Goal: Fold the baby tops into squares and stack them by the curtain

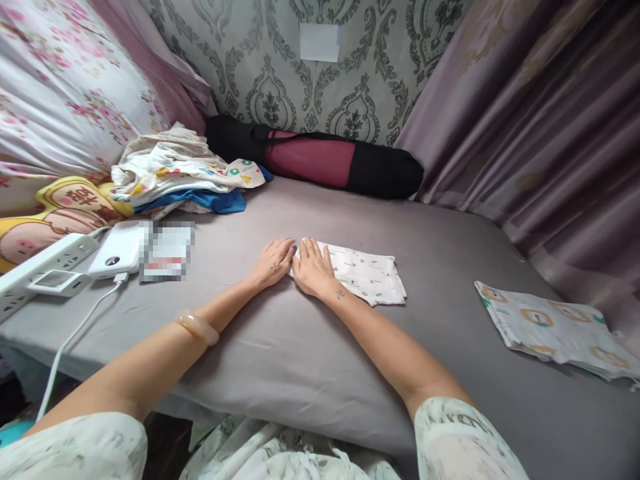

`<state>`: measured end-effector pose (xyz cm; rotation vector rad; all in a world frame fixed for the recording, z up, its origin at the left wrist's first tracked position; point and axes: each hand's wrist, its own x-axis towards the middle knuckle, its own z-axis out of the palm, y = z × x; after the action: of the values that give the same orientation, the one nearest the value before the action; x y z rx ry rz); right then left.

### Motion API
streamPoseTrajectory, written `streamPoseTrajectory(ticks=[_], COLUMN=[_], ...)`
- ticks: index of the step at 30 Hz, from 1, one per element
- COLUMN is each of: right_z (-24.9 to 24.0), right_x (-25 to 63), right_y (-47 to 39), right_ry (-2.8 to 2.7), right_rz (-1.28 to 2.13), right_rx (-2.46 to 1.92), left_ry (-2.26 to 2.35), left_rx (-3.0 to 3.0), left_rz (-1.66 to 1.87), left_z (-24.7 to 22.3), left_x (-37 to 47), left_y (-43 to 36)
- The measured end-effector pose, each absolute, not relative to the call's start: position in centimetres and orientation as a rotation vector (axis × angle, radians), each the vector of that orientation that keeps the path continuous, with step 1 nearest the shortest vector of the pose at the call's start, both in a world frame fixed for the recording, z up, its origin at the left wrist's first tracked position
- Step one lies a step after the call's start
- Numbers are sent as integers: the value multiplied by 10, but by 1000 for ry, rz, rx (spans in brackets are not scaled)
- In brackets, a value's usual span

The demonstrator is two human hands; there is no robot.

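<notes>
A folded white garment (370,272) with small coloured prints, shaped like a pair of child's pants, lies flat on the grey sheet (300,347). My right hand (313,267) rests palm down on its left end, fingers stretched out. Beside it, my left hand (275,261) lies on the sheet against the garment's left edge, its fingers extended toward my right hand and partly overlapping in view. Neither hand grips the cloth. A bangle (197,329) circles my left forearm.
To the right lies another folded printed cloth (555,327). At back left is a clothes pile (175,167); a long black-and-maroon bag (313,157) lines the wall. A power strip (45,267), white power bank (120,250), cable (75,333) and blurred packet (167,252) sit left.
</notes>
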<state>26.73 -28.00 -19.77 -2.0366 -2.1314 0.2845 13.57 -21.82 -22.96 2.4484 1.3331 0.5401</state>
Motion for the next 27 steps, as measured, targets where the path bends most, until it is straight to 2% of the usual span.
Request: streamPoseTrajectory(ticks=[7,13,27], right_z=[-180,-193,-195], right_x=[302,322,363], right_y=[-300,-314,-335], right_ry=[-2056,-2051,-1967], right_rz=[181,209,284], right_rx=[-2108,-2189,-2278], left_ry=[1215,1145,1173], left_rx=[2593,2727,2742], left_rz=[458,307,255], left_z=[-221,-220,-218], left_x=[137,137,138], left_y=[-229,-233,-235])
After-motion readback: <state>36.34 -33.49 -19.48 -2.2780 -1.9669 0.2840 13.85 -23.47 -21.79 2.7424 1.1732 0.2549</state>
